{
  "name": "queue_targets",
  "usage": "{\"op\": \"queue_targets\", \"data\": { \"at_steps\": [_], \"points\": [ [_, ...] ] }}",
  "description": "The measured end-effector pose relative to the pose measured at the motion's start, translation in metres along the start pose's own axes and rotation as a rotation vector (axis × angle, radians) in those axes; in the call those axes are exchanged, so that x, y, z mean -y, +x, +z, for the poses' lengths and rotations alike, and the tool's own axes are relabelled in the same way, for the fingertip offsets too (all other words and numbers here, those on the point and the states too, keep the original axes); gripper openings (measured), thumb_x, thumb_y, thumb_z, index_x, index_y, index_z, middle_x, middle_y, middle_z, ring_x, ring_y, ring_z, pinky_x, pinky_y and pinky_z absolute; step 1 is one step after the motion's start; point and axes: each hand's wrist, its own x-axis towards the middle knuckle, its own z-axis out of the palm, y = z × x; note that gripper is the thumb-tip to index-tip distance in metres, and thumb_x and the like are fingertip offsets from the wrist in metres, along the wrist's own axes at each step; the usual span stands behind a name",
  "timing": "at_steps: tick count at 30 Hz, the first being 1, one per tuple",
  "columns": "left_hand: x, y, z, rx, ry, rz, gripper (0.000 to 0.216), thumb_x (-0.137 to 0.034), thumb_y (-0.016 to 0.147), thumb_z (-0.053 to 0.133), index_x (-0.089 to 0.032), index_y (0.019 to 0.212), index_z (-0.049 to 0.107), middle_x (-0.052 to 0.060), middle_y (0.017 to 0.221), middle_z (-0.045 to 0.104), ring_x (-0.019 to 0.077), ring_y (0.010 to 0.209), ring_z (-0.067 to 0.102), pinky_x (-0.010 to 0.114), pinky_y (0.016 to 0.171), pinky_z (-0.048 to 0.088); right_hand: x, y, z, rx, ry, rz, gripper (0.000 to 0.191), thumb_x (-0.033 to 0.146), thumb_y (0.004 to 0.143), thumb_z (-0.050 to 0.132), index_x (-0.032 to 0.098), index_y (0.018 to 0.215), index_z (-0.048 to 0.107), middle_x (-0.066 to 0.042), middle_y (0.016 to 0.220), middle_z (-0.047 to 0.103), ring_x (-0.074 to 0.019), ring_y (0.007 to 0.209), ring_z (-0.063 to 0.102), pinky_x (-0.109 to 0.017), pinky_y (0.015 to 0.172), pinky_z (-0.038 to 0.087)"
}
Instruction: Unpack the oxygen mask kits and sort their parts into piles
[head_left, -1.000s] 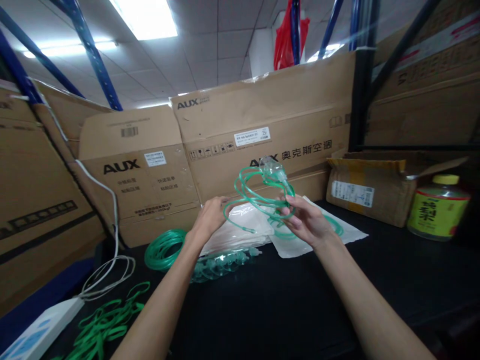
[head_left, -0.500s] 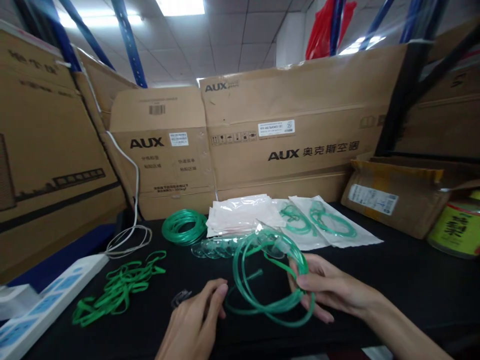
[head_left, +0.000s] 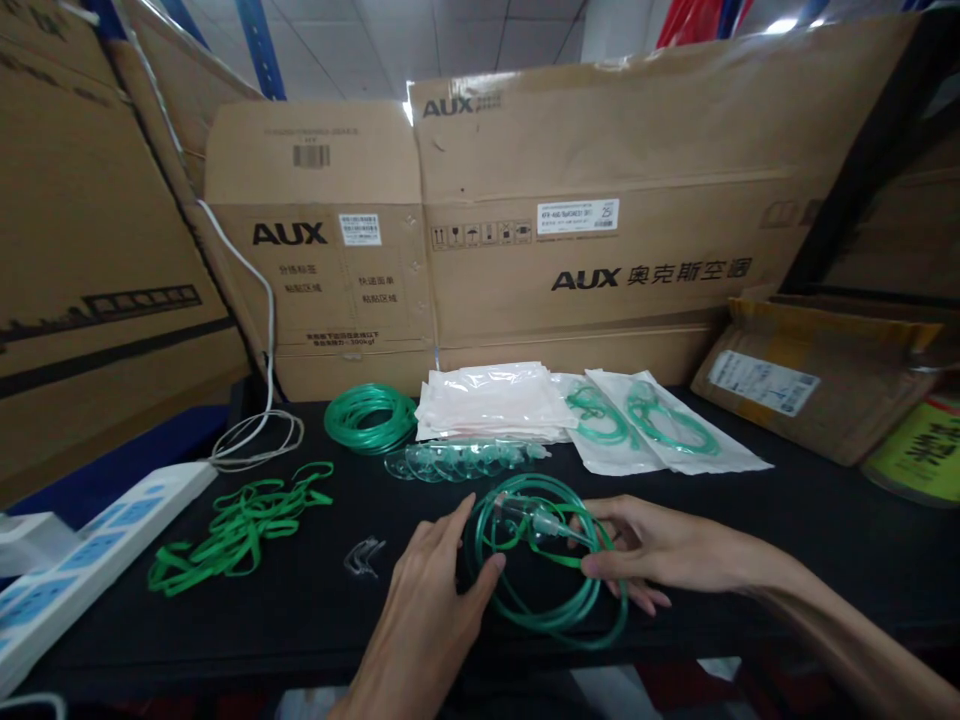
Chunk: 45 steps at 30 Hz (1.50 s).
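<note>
Translucent green tubing (head_left: pixel 551 618) coils around a clear plastic piece (head_left: pixel 525 515). The right hand (head_left: pixel 637 550) pinches the tubing; the left hand (head_left: pixel 435 585) curves beside it, grip unclear.

Green coil (head_left: pixel 536 615) lower, flatter (left grip (head_left: pixel 439 580) now at its edge)

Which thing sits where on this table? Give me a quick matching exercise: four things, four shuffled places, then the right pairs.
Things
1. looped tubing
2. row of clear masks
3. tangled green straps
4. container with a yellow-green label

Places
A. beside the white power strip
B. at the right edge of the view
C. in the right hand
D. in front of the white pouch stack

Pairs: 1-C, 2-D, 3-A, 4-B
</note>
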Motion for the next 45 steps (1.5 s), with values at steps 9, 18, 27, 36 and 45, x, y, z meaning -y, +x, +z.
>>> {"op": "queue_targets", "data": {
  "at_steps": [9, 18, 27, 36, 45],
  "points": [
    [0.001, 0.005, 0.003, 0.044, -0.168, -0.062, 0.058, -0.037, 0.080, 0.068, -0.029, 0.137, 0.059, 0.007, 0.112, 0.074, 0.0214, 0.078, 0.066, 0.032, 0.067, 0.058, -0.023, 0.005, 0.014, -0.742, -0.617, -0.315, 0.033, 0.029, 0.089, 0.067, 0.026, 0.122, 0.065, -0.006, 0.103, 0.060, -0.0142, 0.063, 0.059, -0.029, 0.060, 0.052],
    [-0.002, 0.006, -0.005, 0.104, -0.154, -0.056, 0.069, -0.044, 0.078, 0.071, -0.027, 0.143, 0.054, 0.009, 0.120, 0.068, 0.0231, 0.087, 0.065, 0.032, 0.067, 0.056, -0.027, 0.019, 0.041, -0.765, -0.715, -0.406, 0.012, 0.021, 0.098, 0.053, 0.023, 0.096, 0.065, -0.005, 0.093, 0.060, -0.0190, 0.080, 0.063, -0.030, 0.072, 0.051],
    [-0.002, 0.003, 0.000, 0.054, -0.015, -0.008, 0.052, -0.036, 0.083, 0.063, -0.027, 0.135, 0.061, 0.006, 0.111, 0.069, 0.0239, 0.088, 0.065, 0.035, 0.077, 0.055, -0.025, 0.012, 0.040, -0.861, -0.449, -0.374, 0.013, 0.029, 0.097, 0.059, 0.022, 0.088, 0.066, -0.004, 0.084, 0.065, -0.0197, 0.074, 0.061, -0.030, 0.066, 0.045],
    [-0.008, 0.001, 0.009, 0.055, -0.003, 0.028, 0.041, -0.037, 0.090, 0.061, -0.025, 0.129, 0.064, 0.005, 0.108, 0.068, 0.0188, 0.076, 0.064, 0.031, 0.071, 0.056, -0.010, 0.020, 0.037, -0.854, -0.289, -0.336, 0.022, 0.034, 0.097, 0.056, 0.019, 0.089, 0.070, -0.004, 0.082, 0.071, -0.0195, 0.076, 0.063, -0.028, 0.068, 0.043],
    [-0.021, -0.001, 0.016, 0.045, -0.033, 0.088, 0.027, -0.034, 0.092, 0.059, -0.022, 0.114, 0.069, 0.005, 0.096, 0.070, 0.0201, 0.077, 0.065, 0.035, 0.075, 0.057, -0.007, 0.038, 0.044, -0.643, -0.092, -0.355, 0.022, 0.036, 0.094, 0.061, 0.017, 0.089, 0.070, -0.001, 0.077, 0.064, -0.0157, 0.071, 0.056, -0.026, 0.066, 0.041]
  ]
}}
